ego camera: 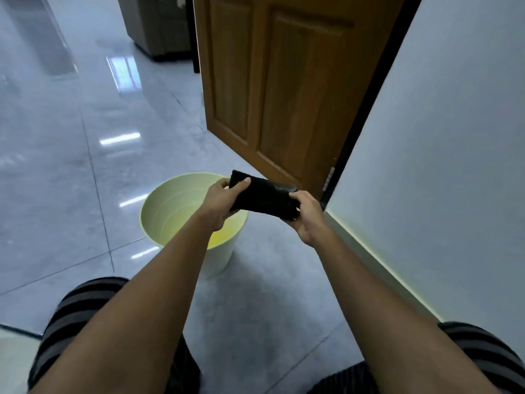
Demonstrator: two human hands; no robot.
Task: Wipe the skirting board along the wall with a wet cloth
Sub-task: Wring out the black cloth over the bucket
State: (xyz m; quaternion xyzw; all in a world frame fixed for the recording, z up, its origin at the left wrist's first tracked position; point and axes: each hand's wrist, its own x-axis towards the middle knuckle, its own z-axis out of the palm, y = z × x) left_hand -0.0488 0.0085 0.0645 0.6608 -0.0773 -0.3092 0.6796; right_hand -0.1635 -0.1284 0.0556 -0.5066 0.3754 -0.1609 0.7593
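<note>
A folded black cloth (265, 196) is stretched between both hands, above the right rim of a pale green bucket (167, 206). My left hand (223, 199) grips the cloth's left end, thumb on top. Its right end is pinched by my right hand (308, 216). The skirting board (380, 260) runs as a pale strip along the foot of the white wall (443, 166) on the right, from the door frame toward my right knee. Both hands are off the skirting board.
A brown wooden door (272, 89) stands open ahead, hinged at the dark frame (366, 103) by the wall. Glossy grey floor tiles (71, 166) spread to the left. A grey sofa (159, 27) sits far back. My striped-shorts knees (82, 314) are at the bottom.
</note>
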